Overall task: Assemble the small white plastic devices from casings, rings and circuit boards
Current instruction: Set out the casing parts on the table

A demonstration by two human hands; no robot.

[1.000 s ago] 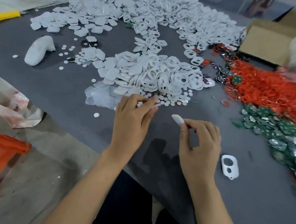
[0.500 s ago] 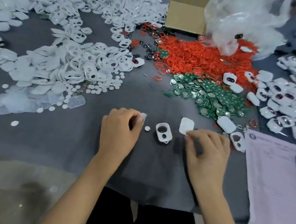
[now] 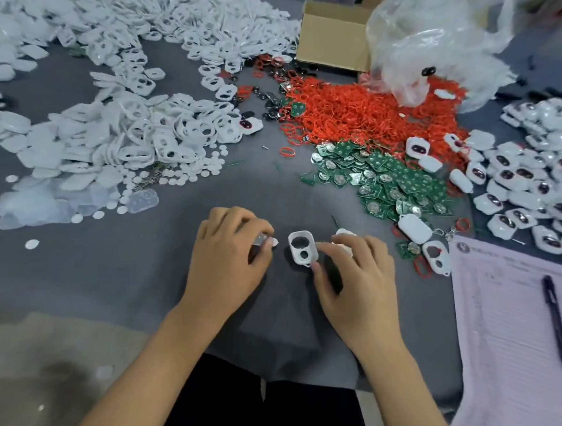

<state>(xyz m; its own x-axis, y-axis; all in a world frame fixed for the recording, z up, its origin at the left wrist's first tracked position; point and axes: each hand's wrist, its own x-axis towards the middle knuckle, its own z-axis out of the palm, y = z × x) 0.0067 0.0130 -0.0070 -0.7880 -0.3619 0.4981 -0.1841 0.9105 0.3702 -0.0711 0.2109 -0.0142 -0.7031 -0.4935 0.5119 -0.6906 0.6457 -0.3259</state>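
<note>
On the grey bench [image 3: 136,269], a white casing with two holes [image 3: 302,248] lies between the person's two hands, close to the near edge. The right hand [image 3: 356,284] touches it: the forefinger lies along the casing's right rim and the thumb tip meets its lower corner, so the grip is pinched lightly on the casing. A second white piece [image 3: 342,232] shows just past the right hand's knuckles; whether the hand touches it cannot be told. The left hand [image 3: 226,262] sits just left of the casing, apart from it, its fingers curled, the grip closed on a small white disc [image 3: 273,242] at the fingertips.

Farther back lie the stocks: a wide heap of white casing halves [image 3: 139,129] to the left, a mound of red rings [image 3: 363,112] in the middle, and green circuit boards [image 3: 391,184] just before the rings. Assembled white devices [image 3: 534,187] crowd the right side. A cardboard box [image 3: 331,40] and a clear plastic bag [image 3: 427,46] stand behind the rings. A printed sheet [image 3: 513,345] with a dark pen [image 3: 556,323] on it lies at the right.
</note>
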